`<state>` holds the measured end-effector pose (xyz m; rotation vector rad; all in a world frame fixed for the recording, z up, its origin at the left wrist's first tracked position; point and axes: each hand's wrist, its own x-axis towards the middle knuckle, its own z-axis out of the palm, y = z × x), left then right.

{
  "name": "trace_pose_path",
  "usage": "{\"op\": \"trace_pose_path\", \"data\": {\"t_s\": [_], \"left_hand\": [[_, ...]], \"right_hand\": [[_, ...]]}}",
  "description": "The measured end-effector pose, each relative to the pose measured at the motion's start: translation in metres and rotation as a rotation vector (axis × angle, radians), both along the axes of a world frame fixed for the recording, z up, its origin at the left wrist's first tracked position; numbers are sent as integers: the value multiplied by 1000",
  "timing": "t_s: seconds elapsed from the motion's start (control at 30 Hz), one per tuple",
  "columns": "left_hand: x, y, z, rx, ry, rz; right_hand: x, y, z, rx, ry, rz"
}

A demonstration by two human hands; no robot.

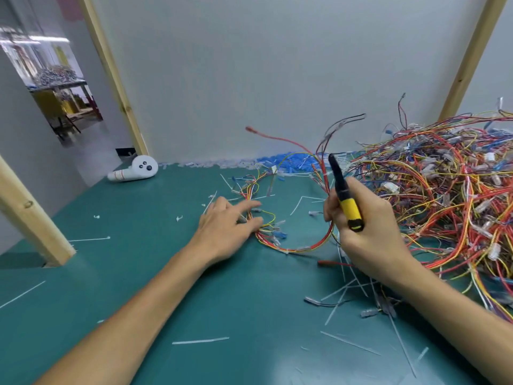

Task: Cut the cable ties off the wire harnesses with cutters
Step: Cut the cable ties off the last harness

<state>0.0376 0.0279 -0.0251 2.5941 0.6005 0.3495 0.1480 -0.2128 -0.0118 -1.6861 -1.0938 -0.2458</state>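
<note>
Looking down from the head view, the wire harness (294, 249) lies as a loose loop on the tabletop (166, 273), stretched sideways between the hands; the left hand (229, 227) is nearer, its spread, nearly straight fingers (251, 204) resting on the loop's left end. The right hand (369, 234) is curled round the yellow handle of the cutters (345, 198), whose black nose points up and away from the loop, so I judge it must tip down and leftward to reach the wires.
</note>
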Motion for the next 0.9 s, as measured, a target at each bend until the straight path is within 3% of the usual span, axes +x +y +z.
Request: {"op": "trace_pose_path", "data": {"t_s": [0.07,0.27,0.43,0.53,0.9], "left_hand": [[1,1,-3,53,6,-3],[0,1,-1,-44,-217,117],[-2,7,12,-667,-378,294],[-5,10,19,-980,-462,188],[-6,-1,22,-1024,-641,-24]], "right_hand": [[0,0,-1,-23,5,10],[1,3,-4,-74,43,-30],[-1,4,-6,-111,4,-23],[0,4,-7,-125,7,-25],[-2,5,-5,-106,-7,-99]]}}
